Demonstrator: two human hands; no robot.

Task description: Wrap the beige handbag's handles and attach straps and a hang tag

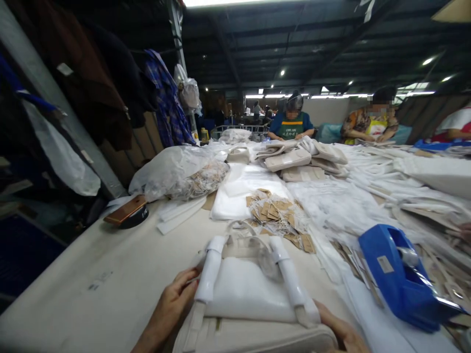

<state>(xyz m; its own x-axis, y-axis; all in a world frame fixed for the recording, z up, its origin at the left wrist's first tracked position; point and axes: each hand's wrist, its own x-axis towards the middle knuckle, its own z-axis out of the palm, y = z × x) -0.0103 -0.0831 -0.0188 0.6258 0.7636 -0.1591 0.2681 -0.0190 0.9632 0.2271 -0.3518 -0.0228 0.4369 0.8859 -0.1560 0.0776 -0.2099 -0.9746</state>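
A cream handbag [253,314] lies flat at the near edge of the table, its two straps wrapped in white paper and a white sheet lying across its front. My left hand [172,306] rests at the bag's left side, fingers curled against the left wrapped strap [209,269]. My right hand [342,333] lies at the bag's lower right corner, close to the right wrapped strap [290,277]; only part of it shows and its fingers are mostly hidden under the bag's edge.
A blue tape dispenser [401,274] stands to the right. Brown paper tags [275,211] are heaped beyond the bag. A plastic bag of tags [184,174], a phone on a black disc [127,211], stacked cream bags [294,159] and white wrapping fill the table [91,274]. Other people work at the far end.
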